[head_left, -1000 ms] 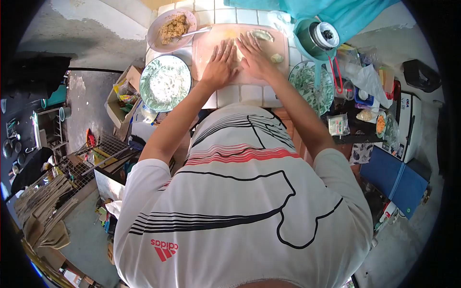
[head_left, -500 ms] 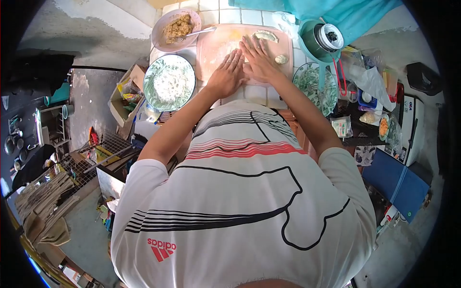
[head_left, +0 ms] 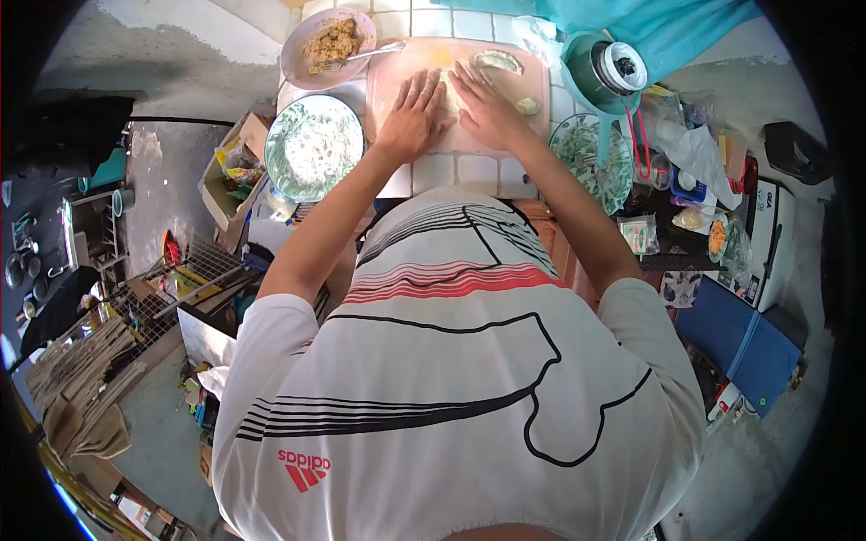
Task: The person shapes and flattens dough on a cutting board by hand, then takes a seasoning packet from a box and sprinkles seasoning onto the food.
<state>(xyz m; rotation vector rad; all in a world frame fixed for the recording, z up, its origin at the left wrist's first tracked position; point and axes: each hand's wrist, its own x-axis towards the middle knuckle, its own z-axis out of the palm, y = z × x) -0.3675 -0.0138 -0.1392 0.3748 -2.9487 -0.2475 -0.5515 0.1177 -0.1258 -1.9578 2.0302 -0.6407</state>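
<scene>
Currently the left hand (head_left: 410, 124) and right hand (head_left: 488, 115) lie flat on the pink board (head_left: 386, 86), fingers straight and slightly spread, neither visibly pinching anything; what is under them cannot be told; a pleated dumpling (head_left: 499, 60) rests at the board's far right; a pale lump (head_left: 528, 106) sits nearer, right of the right hand; far left stands a bowl (head_left: 294, 65) of brown mixture (head_left: 334, 41).

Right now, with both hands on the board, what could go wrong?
The right hand could squash the dumpling or the dough piece, both close by. The left hand might catch the utensil, whose handle sticks out of the bowl toward the board.
</scene>
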